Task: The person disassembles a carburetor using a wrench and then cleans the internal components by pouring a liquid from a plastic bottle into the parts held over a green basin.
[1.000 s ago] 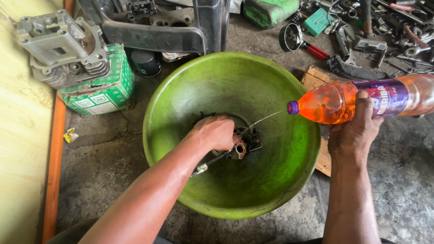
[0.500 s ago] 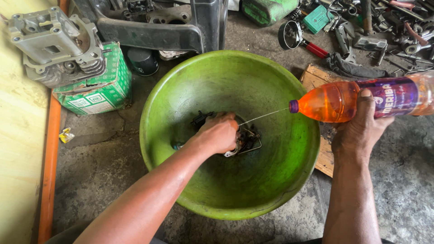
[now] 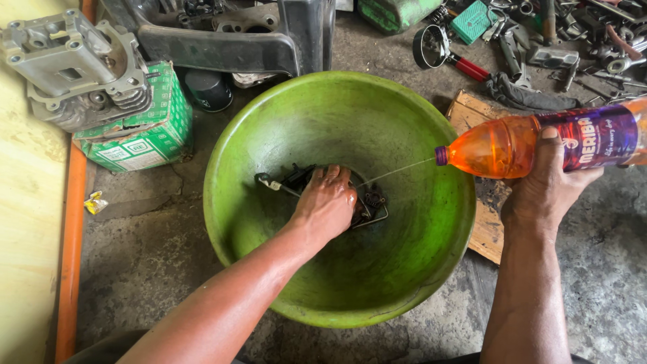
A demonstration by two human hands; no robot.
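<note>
On the far left a grey ribbed engine part is sitting on a green printed box. In the big smooth green bowl, the left hand is now pressing flat, fingers spread, over the dark greasy metal parts; a second ago it was curled around them, so the rubbing is moving along. The right hand is still wrapped tightly round the orange plastic bottle, squirting a thin stream onto the parts. Tools are lying beyond.
</note>
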